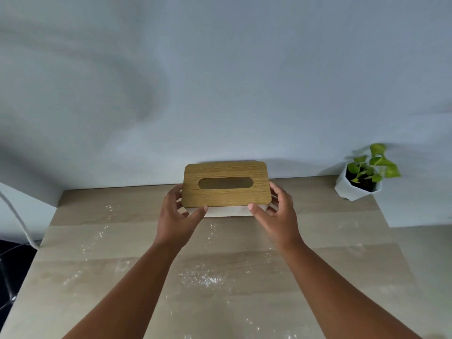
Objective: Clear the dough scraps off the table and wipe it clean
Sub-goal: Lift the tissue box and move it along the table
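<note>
A white tissue box with a wooden lid (pixel 226 185) and an oval slot stands at the far middle of the pale wooden table (pixel 342 241), near the wall. My left hand (pixel 177 216) grips its left end and my right hand (pixel 275 214) grips its right end, thumbs on the lid's front edge. No tissue shows in the slot. White flour dust and small dough crumbs (pixel 203 280) lie scattered over the table, densest in the middle in front of me.
A small green plant in a white faceted pot (pixel 359 184) sits at the far right corner by the wall. A white cable (pixel 19 221) hangs past the table's left edge, with dark floor below it.
</note>
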